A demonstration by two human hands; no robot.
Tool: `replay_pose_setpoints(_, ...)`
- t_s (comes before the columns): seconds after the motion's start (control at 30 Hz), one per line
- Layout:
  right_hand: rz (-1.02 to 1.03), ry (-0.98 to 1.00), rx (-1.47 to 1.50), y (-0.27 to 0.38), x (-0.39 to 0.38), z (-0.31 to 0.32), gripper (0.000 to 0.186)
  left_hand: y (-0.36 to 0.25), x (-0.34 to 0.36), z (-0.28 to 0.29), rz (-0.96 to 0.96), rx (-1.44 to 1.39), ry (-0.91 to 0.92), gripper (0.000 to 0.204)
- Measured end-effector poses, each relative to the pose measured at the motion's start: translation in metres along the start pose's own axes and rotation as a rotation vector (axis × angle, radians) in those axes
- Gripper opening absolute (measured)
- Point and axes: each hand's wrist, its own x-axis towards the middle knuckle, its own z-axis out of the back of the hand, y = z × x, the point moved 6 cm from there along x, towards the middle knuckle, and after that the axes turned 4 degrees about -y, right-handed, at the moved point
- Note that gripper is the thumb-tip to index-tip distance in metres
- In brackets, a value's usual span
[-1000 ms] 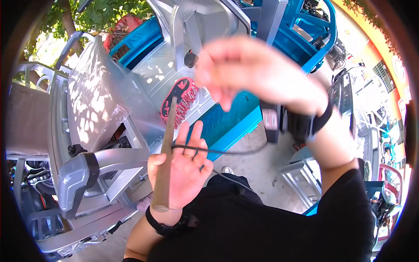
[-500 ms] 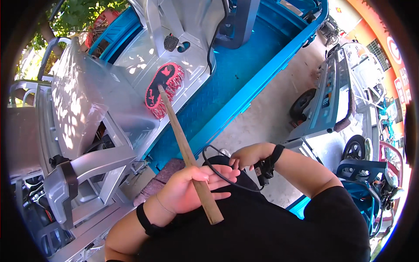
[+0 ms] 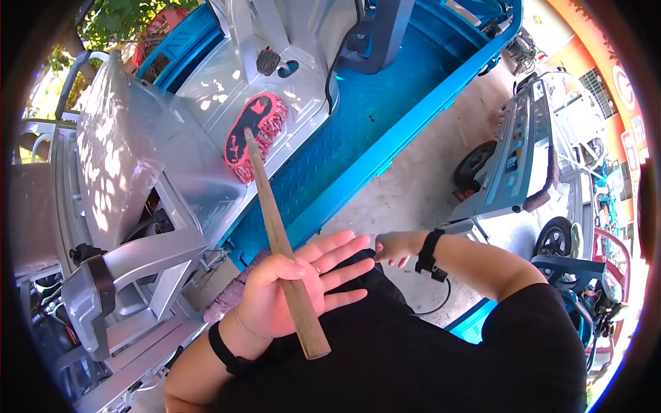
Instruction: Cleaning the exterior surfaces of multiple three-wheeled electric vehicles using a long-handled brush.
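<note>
My left hand (image 3: 289, 292) is turned palm up, fingers spread, with its thumb hooked over the wooden handle of a duster mop (image 3: 277, 237). The mop's oval head, dark with red trim and red-and-white fringe, rests on the silver metal floor panel (image 3: 206, 89) of a vehicle. The handle slopes down toward my body, its lower end past my palm. Beside my dark-clothed lap is my right hand (image 3: 399, 246), its fingers curled downward and partly hidden; what they hold, if anything, does not show. A black cable (image 3: 441, 303) hangs in a curve below the right wrist's black band.
A blue cargo bed (image 3: 372, 117) with a raised side wall (image 3: 372, 168) lies beyond my hands. Silver vehicle frames (image 3: 158, 255) stand at the left. Another vehicle (image 3: 513, 155) with black wheels is at the right, across a concrete floor (image 3: 427, 151).
My left fingers have spread wider, and the handle's lower end has shifted left. My right hand has moved slightly right; the cable loop has dropped away from my left fingers to below the right wrist.
</note>
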Motion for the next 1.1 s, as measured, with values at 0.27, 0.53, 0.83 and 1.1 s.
replay_pose_setpoints(0.27,-0.153,-0.017,0.147,-0.072,0.093,-0.08,0.042,-0.002,-0.008,0.011,-0.02,0.025,-0.01,0.062)
replay_pose_setpoints(0.53,-0.149,0.204,0.143,-0.129,0.107,-0.113,0.025,-0.001,-0.004,0.011,0.026,-0.007,0.046,0.058)
replay_pose_setpoints(0.83,-0.076,-0.724,0.897,-0.111,0.014,0.05,0.026,-0.009,-0.023,0.024,-0.024,-0.145,0.12,0.052)
replay_pose_setpoints(1.1,-0.019,-0.996,1.119,-0.136,-0.035,0.091,0.022,-0.014,-0.026,0.027,-0.012,-0.176,0.122,0.052)
